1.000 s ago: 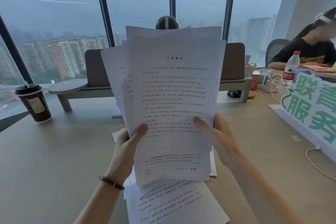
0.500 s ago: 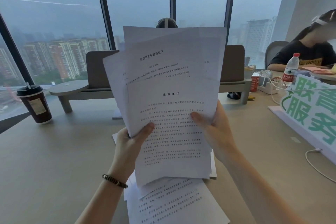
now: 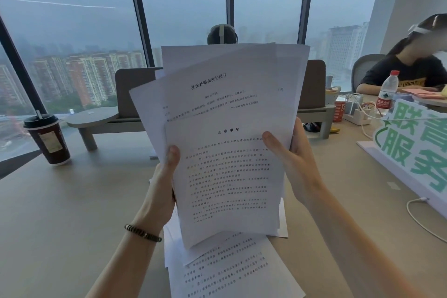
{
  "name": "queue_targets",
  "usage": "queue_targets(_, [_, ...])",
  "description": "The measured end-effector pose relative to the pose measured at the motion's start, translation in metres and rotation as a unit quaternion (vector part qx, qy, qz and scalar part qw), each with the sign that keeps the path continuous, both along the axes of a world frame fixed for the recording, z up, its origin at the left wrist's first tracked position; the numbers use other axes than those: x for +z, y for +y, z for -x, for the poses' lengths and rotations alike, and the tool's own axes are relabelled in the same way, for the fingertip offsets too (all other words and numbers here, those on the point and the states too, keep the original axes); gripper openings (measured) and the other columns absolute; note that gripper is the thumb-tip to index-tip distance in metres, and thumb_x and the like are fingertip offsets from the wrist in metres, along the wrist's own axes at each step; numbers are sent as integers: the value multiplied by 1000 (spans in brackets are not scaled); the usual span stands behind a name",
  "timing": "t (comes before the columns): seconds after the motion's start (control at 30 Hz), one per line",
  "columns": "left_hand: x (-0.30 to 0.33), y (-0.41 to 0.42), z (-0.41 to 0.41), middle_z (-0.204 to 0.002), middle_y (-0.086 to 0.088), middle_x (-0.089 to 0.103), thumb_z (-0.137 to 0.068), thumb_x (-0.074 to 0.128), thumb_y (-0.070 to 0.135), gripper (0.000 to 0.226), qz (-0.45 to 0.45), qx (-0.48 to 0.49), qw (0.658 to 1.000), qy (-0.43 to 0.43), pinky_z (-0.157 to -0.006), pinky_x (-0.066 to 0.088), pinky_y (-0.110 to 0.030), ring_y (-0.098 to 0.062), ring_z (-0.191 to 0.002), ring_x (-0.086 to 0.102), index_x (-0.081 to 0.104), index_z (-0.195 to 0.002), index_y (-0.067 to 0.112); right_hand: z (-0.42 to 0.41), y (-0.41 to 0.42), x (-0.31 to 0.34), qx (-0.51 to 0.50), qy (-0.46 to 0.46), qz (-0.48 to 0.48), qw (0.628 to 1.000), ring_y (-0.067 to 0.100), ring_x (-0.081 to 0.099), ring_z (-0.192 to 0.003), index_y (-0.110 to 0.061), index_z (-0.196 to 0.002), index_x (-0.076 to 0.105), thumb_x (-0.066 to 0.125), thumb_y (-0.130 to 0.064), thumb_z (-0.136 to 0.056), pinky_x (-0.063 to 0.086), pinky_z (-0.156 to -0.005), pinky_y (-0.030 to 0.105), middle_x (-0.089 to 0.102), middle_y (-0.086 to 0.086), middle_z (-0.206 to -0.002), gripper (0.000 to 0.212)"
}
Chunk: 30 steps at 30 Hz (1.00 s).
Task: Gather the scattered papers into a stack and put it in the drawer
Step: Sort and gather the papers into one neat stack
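Fanned, uneven sheaf of papers [image 3: 225,143] held upright above the desk [image 3: 60,225], left hand [image 3: 162,186] and right hand [image 3: 295,164] each pinching a side edge, thumbs in front, probably to square it up; more sheets [image 3: 232,271] lie underneath, no drawer visible.

I have both bare forearms raised in front of me, hands upright and facing each other. My left hand [image 3: 161,185] pinches the left edge of the fanned white printed paper sheets [image 3: 229,152], thumb pressed flat on the front. My right hand [image 3: 294,164] clamps the right edge, thumb across the front, fingers [image 3: 298,128] hidden mostly behind. A dark beaded bracelet [image 3: 142,233] circles my left wrist.
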<state>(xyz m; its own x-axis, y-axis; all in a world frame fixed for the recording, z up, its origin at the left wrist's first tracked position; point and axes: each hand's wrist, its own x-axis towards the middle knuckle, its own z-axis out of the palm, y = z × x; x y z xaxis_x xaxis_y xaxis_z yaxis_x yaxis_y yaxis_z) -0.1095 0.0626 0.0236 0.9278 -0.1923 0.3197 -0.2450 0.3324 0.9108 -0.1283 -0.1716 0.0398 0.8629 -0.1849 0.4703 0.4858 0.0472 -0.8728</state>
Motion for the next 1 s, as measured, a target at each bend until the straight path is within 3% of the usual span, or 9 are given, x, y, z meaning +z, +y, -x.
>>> queue_targets(0.13, [4, 0, 2, -120, 8, 73, -50, 60, 91, 73, 31, -13, 999, -33, -92, 58, -39, -16, -114, 68, 73, -109, 50, -2, 2, 7, -10, -1, 9, 1000, 6, 69, -98, -30, -129, 46, 66, -27, -92, 60, -75, 29, 68, -11, -114, 42])
queue_targets(0.3, [2, 4, 0, -134, -5, 66, -50, 57, 93, 100, 72, -6, 997, -4, -96, 55, -47, -27, -122, 63, 62, -132, 35, -3, 5, 5, -40, -9, 40, 998, 2, 68, -96, -33, -126, 46, 70, -26, -91, 60, -75, 28, 68, -24, -105, 43])
queue_targets(0.43, [6, 3, 1, -123, -5, 72, -59, 54, 92, 85, 33, -26, 999, 30, -79, 60, -35, -24, -113, 69, 72, -119, 34, -2, 7, 5, -64, -11, 63, 996, 1, 67, -95, -34, -125, 45, 72, -25, -90, 60, -77, 29, 66, -26, -104, 45])
queue_targets(0.5, [9, 4, -1, -128, -7, 69, -54, 65, 88, 97, 30, -33, 999, 31, -80, 60, -37, -26, -115, 67, 62, -132, 29, -3, 6, 4, -67, -11, 62, 996, 2, 68, -98, -34, -126, 47, 74, -23, -88, 59, -79, 30, 67, -24, -107, 47])
queue_targets(0.63, [14, 4, -2, -130, -8, 68, -52, 68, 85, 99, 24, -40, 998, 44, -81, 60, -39, -26, -116, 67, 61, -133, 29, -2, 4, 4, -65, -9, 67, 996, 6, 67, -103, -32, -130, 48, 77, -23, -86, 59, -82, 33, 67, -19, -111, 53])
queue_targets(0.73, [14, 2, -2, -131, -8, 67, -62, 61, 82, 88, 23, -42, 998, 32, -88, 59, -43, -28, -118, 66, 62, -133, 30, -1, 4, -4, -48, 4, 53, 997, 4, 67, -101, -36, -128, 46, 76, -22, -86, 59, -82, 33, 67, -20, -111, 53])
queue_targets(0.8, [15, -1, 0, -127, -7, 69, -78, 43, 75, 64, 26, -31, 999, 26, -90, 58, -45, -27, -118, 66, 71, -120, 36, -1, 5, -12, -40, 22, 39, 998, 6, 68, -102, -37, -125, 47, 76, -21, -86, 60, -84, 37, 68, -18, -111, 51])
queue_targets(0.87, [12, -2, -1, -124, -5, 71, -84, 30, 70, 61, 15, -11, 1000, 16, -94, 56, -47, -27, -117, 66, 75, -111, 39, -2, 7, -22, -45, 38, 37, 998, 9, 69, -101, -38, -121, 47, 76, -23, -87, 60, -86, 44, 69, -17, -110, 47])
queue_targets(1.0, [4, -2, -3, -125, -4, 71, -71, 45, 85, 75, -13, 11, 1000, -15, -89, 59, -42, -25, -116, 67, 68, -123, 36, -4, 11, -35, -76, 49, 33, 995, 9, 70, -96, -36, -117, 48, 76, -30, -86, 62, -80, 46, 70, -18, -107, 43])
